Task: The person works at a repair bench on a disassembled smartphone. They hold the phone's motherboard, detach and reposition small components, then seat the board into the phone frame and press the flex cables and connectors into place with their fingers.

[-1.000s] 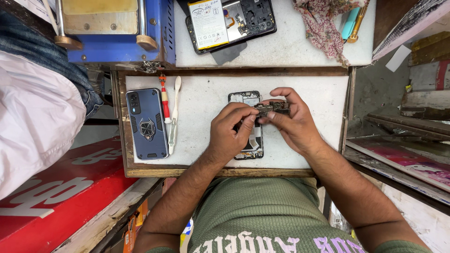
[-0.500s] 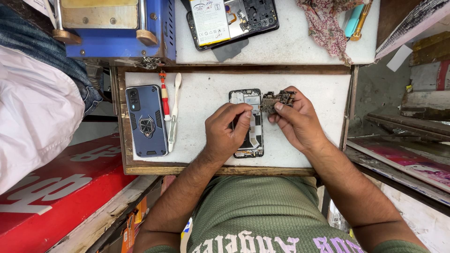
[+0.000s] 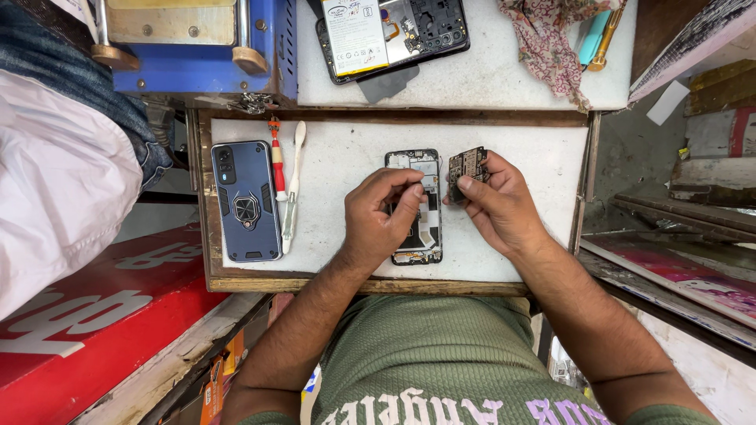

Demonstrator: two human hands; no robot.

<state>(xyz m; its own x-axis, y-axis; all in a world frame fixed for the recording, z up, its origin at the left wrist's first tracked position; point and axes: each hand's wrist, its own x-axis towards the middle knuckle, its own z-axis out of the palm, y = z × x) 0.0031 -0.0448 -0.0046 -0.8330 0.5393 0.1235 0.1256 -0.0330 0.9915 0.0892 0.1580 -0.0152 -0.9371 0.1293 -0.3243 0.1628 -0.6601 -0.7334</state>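
Two hands at an opened phone on a white surface.

The right hand has its grip pinched on a small dark circuit board, held tilted just above the surface, beside the phone's top right corner. The left hand rests on the phone, fingers curled down onto its middle; whether they pinch anything I cannot tell. The phone lies flat, back off, showing a dark frame and metal parts, its lower half partly hidden by the left hand. To the left, well apart, lie a white spudger, a red screwdriver and a blue cased phone. Beyond the wooden rim, another open phone and a patterned cloth.
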